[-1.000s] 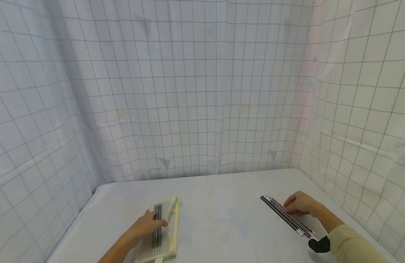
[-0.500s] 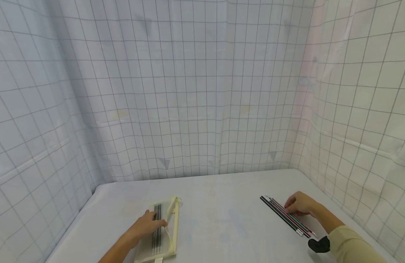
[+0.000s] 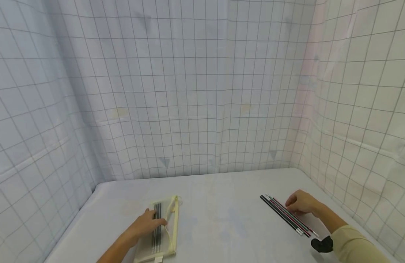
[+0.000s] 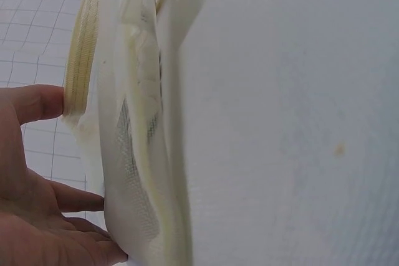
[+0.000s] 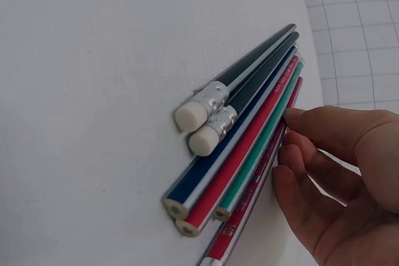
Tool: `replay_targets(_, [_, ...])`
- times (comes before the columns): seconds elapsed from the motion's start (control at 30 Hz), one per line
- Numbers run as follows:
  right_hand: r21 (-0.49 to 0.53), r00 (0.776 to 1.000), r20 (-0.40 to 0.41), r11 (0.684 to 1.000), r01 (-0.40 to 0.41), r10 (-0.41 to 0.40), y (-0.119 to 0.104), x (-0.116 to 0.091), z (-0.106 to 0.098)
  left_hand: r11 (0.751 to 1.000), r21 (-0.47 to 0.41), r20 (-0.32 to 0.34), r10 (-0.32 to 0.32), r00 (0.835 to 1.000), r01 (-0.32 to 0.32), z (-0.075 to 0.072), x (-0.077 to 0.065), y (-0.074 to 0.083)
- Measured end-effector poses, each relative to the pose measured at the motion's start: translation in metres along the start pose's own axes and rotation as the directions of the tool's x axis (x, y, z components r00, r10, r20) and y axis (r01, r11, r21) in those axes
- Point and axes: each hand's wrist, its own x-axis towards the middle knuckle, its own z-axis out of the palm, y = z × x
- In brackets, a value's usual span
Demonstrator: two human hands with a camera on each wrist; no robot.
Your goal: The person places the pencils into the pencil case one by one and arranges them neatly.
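Note:
On the left of the table, my left hand (image 3: 144,226) rests on a pale yellow mesh zip pouch (image 3: 143,252), fingers and thumb spread. Dark pencils (image 3: 157,239) show through the mesh. In the left wrist view, the thumb touches the yellow zipper strip (image 4: 81,73) while the other fingertips press on the pouch's face. At the right, my right hand (image 3: 301,202) pinches a dark red pencil (image 5: 240,222) at the outer side of a row. Beside it lie green (image 5: 249,172), red (image 5: 230,179) and blue (image 5: 199,185) striped pencils, then two dark ones with white erasers (image 5: 190,116).
A white cloth covers the table (image 3: 215,219), and gridded white curtains (image 3: 202,109) stand around its back and sides. A black wrist camera (image 3: 322,244) sits below my right wrist. A small loop (image 3: 179,201) is at the pouch's far corner.
My right hand has shifted slightly to the right, and the outermost pencil's near end has moved a little that way. The left hand and pouch have hardly moved.

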Motion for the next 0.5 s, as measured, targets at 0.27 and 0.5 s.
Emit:
replay_targets(0.27, [-0.079, 0.999, -0.032, 0.996, 0.034, -0.036, -0.0045, 0.0031, 0.0045, 1.000, 0.003, -0.005, 0.001, 1.000, -0.001, 0.0005, 0.0003, -0.0003])
replay_targets(0.5, [-0.147, 0.997, -0.053, 0.988, 0.045, -0.053, -0.0062, 0.0068, 0.0068, 1.000, 0.003, -0.013, 0.002, 1.000, -0.002, 0.0001, -0.0002, 0.0008])
